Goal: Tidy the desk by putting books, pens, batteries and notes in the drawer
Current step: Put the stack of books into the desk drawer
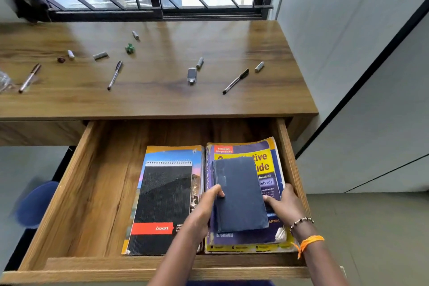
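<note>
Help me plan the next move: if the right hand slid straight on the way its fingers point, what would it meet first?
The right hand points left, fingertips already at the dark blue book's right edge, so it would likely push that book first.

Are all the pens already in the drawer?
No. Three pens lie on the desk, while the drawer holds only books.
</note>
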